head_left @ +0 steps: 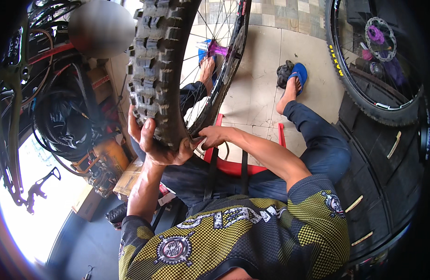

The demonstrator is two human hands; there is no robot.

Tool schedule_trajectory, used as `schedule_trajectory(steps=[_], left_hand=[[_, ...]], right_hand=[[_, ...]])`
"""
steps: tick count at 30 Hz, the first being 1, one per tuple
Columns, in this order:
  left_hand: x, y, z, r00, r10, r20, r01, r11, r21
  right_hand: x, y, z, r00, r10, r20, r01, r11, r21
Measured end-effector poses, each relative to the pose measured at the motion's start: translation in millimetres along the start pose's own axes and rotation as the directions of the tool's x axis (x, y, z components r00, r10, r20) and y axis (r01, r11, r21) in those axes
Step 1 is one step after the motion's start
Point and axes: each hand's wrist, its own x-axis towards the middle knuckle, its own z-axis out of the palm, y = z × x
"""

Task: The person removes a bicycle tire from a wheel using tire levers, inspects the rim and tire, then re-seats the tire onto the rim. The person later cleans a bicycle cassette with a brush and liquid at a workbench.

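Tire (154, 70) in front of a person (238, 228), left hand (161, 151) gripping its near end, right hand (212, 136) curled at its inner edge, whether holding anything unclear, another wheel (375, 35) right of the tire

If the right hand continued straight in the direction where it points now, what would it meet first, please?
Most likely the lower part of the knobby tyre, close to the left hand. The right hand is very near already; one view cannot settle the depth.
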Motion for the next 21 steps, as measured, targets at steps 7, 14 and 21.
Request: schedule_trajectory(steps=[7,14,21], left_hand=[[4.0,11.0,0.1,0.999,0.034,0.019,-0.034,0.999,-0.012],[-7.4,29.3,-0.5,0.999,0.034,-0.001,-0.034,0.999,-0.016],[-7.5,31.2,-2.2,1.0,0.029,0.008,-0.029,1.0,0.002]], right_hand=[[-28.1,-38.9,-8.7,0.998,-0.018,0.058,0.001,0.961,0.276],[-7.6,26.1,-3.8,0.948,-0.276,0.16,0.089,0.711,0.698],[3.4,30.5,-6.8,0.971,-0.211,0.114,0.155,0.915,0.372]])
